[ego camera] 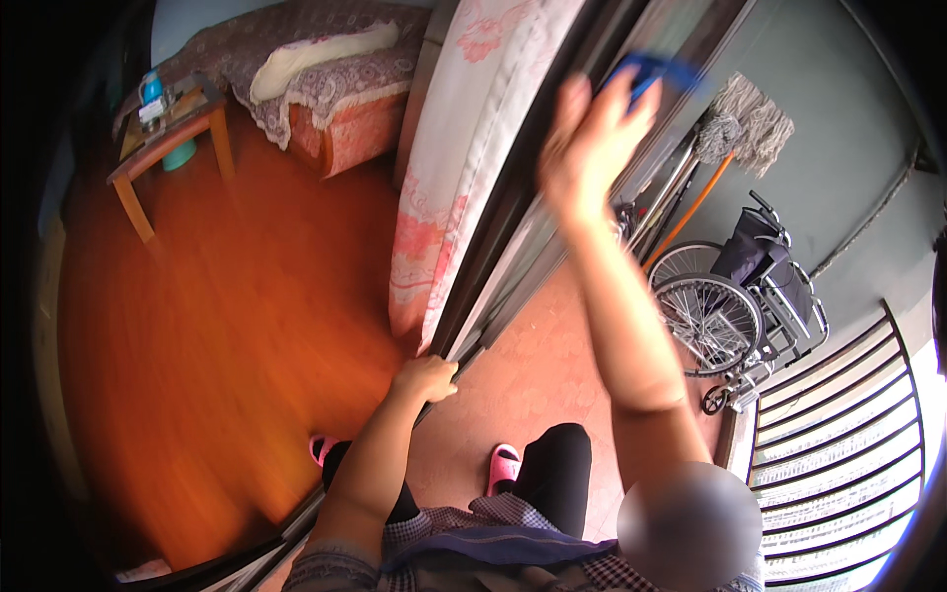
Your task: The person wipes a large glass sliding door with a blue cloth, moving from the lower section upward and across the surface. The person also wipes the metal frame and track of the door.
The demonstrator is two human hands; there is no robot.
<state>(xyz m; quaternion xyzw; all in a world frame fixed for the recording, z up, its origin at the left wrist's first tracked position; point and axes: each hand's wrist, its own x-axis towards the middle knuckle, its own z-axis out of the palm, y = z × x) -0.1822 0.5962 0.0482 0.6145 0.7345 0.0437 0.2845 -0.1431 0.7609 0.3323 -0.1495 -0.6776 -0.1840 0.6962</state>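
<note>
High on the door, my right hand holds a small blue object against a sliding glass door panel. Motion blurs both, so I cannot tell whether it is a cloth, a sponge or a brush. My left hand grips the edge of the dark door frame lower down, its fingers curled around it. Close along the inner side of that frame hangs a white curtain with pink flowers. My feet, in pink clogs, stand on either side of the door track.
A folded wheelchair and several mops stand by the outer wall. Beyond them is a barred railing. Indoors, a wooden table carries a blue jug. A covered sofa sits behind the curtain.
</note>
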